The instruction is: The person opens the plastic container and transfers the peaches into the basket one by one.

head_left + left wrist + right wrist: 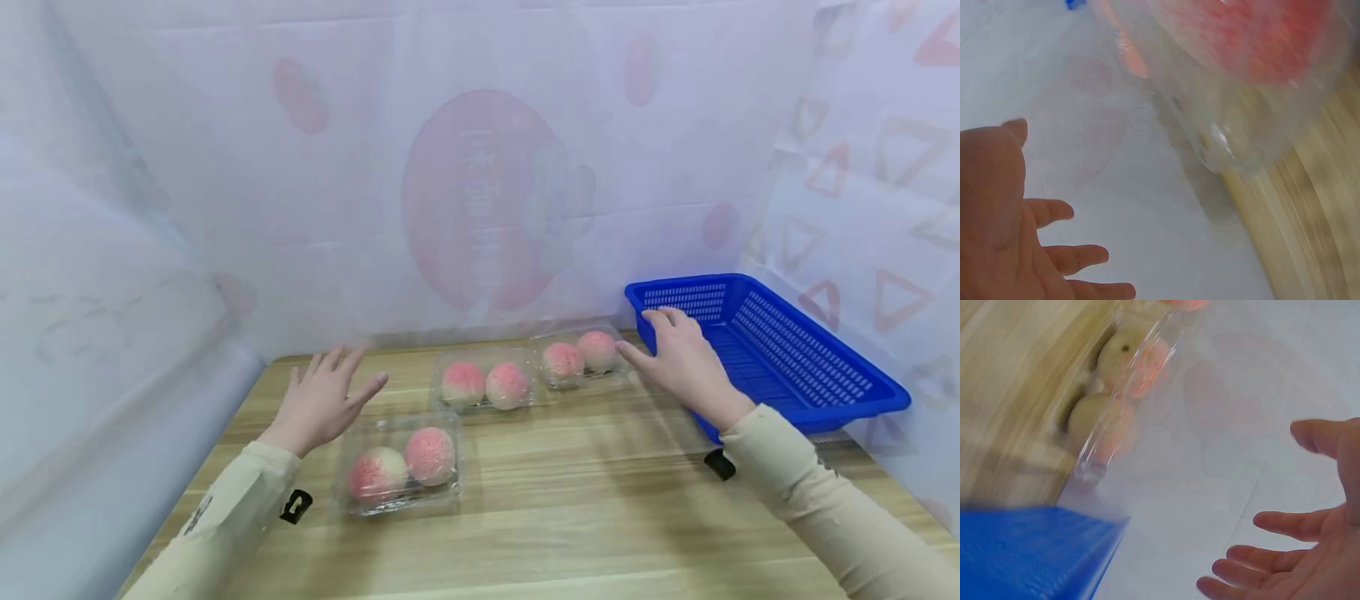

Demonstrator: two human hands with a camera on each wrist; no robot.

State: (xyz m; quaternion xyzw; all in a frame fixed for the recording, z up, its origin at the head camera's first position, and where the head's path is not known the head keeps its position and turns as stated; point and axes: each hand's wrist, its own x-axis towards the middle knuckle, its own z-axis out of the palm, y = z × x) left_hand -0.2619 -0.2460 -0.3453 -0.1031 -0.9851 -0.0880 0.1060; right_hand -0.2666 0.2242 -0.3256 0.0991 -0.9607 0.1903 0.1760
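Three clear plastic boxes lie on the wooden table, each with two round pink-and-cream buns. The front-left box (pixel 397 500) is nearest my left hand (pixel 318 404), which hovers behind its left end with fingers spread, holding nothing. Behind it sits the middle box (pixel 485 398), and farther right the back box (pixel 573 371). My right hand (pixel 682 362) is raised between the back box and a blue plastic basket (pixel 825 417), overlapping the basket's left rim. Its fingers are apart and nothing is in them. Both wrist views show the palms bare, with buns (pixel 1100 425) beyond.
The blue basket stands at the table's right side, with slotted walls and only its bare floor showing inside. White printed sheets (pixel 345 208) hang behind and at both sides. A small black clip-like piece (pixel 296 506) shows by the left sleeve, another (pixel 720 464) by the right.
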